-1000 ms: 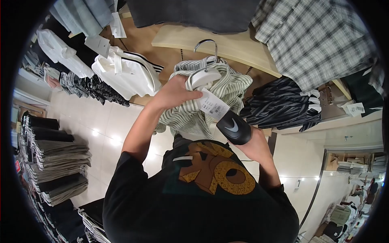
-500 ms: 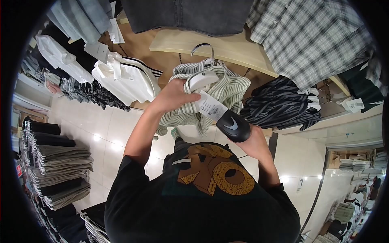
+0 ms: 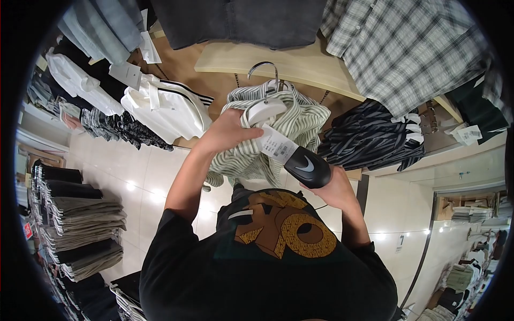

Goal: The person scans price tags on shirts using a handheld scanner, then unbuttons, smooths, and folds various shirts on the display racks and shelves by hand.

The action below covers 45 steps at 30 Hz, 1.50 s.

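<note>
My left hand (image 3: 224, 131) held the striped shirt (image 3: 305, 115) and tag (image 3: 277, 145), which sloped rightward to the black object (image 3: 308, 168) held in my right hand (image 3: 338, 191).

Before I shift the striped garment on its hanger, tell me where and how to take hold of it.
I'd grip the metal hook, coming from above: it curves up free of the striped garment, with nothing over it. Lower down, the cloth bunches in loose folds, and the left hand already occupies the near side.
</note>
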Each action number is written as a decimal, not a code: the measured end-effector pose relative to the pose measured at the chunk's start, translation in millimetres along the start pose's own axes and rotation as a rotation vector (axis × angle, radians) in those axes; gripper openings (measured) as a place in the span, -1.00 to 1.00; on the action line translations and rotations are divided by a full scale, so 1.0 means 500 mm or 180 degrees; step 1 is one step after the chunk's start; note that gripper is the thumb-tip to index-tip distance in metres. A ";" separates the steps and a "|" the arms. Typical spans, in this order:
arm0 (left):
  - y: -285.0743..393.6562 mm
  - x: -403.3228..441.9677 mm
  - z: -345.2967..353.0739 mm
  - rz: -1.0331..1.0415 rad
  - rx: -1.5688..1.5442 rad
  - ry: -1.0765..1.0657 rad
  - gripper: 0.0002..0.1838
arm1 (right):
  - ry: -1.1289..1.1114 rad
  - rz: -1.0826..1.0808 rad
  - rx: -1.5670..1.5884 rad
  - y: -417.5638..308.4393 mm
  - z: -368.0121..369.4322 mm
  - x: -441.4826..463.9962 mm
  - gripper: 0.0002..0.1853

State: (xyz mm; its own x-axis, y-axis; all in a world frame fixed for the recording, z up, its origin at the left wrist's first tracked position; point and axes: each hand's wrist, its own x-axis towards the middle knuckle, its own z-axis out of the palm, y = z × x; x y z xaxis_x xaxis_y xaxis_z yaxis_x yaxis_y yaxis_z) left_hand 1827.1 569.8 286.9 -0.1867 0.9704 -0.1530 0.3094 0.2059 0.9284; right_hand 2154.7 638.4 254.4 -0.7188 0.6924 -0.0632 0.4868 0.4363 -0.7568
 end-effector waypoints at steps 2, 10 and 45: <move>-0.003 0.001 0.000 -0.0040 -0.0014 -0.0028 -0.58 | -0.0084 0.0066 0.0038 -0.018 -0.010 0.000 -0.42; -0.005 -0.010 0.009 0.0132 0.0662 -0.0440 -0.46 | 0.0844 -0.0252 0.0646 0.022 -0.002 -0.008 -0.47; -0.493 0.424 0.120 0.1725 0.1747 0.0645 -0.31 | 0.1360 0.0623 -0.0027 0.436 0.220 0.410 -0.55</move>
State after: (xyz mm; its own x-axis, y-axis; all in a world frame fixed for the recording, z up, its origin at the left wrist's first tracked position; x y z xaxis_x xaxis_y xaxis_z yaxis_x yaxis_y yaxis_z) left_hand 1767.1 732.4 5.4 -0.0283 0.9223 0.3855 0.8109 -0.2043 0.5484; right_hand 2058.7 812.4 5.1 -0.3452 0.9359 0.0707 0.5980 0.2774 -0.7520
